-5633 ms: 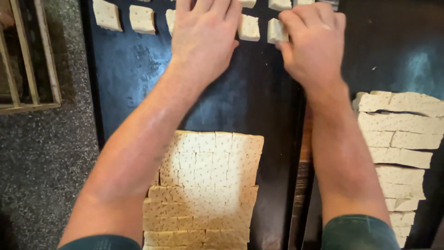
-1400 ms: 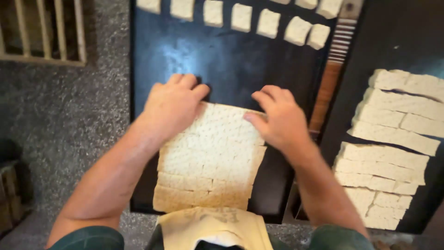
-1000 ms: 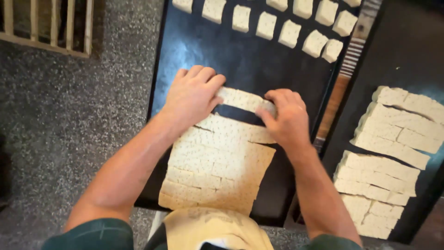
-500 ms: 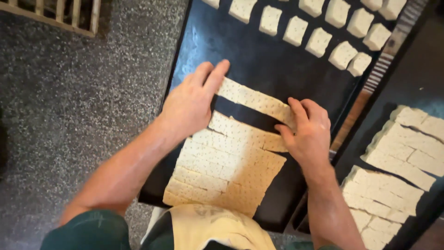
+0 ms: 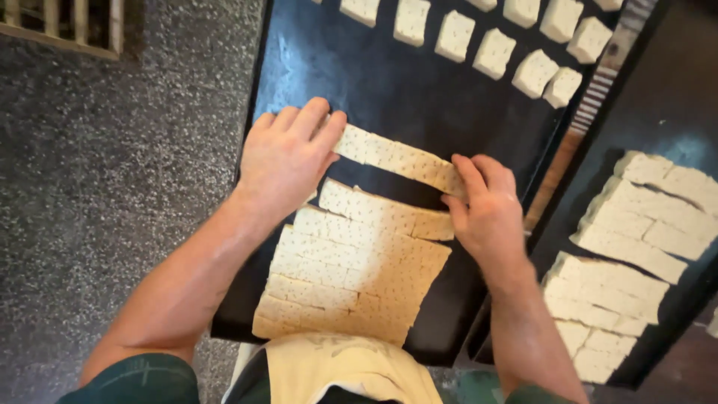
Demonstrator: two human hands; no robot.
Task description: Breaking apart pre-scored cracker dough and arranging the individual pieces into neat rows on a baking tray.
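A pale, dotted dough sheet [image 5: 351,277], cut into strips, lies at the near end of a black baking tray [image 5: 389,82]. One strip [image 5: 396,155] is pulled a little away from the sheet toward the far end. My left hand [image 5: 288,157] presses flat on that strip's left end. My right hand [image 5: 486,206] holds its right end with the fingers curled on it. A row of small dough squares [image 5: 493,52] lines the tray's far end.
A second black tray [image 5: 673,135] on the right holds more cut dough strips [image 5: 636,254]. Speckled grey floor [image 5: 112,187] runs along the left, with a wooden slatted frame [image 5: 67,26] at the top left. A beige apron [image 5: 351,370] shows at the bottom.
My hands came back from the row of squares to the dough sheet. They split the top strip off it and slid it away from the rest, widening the gap.
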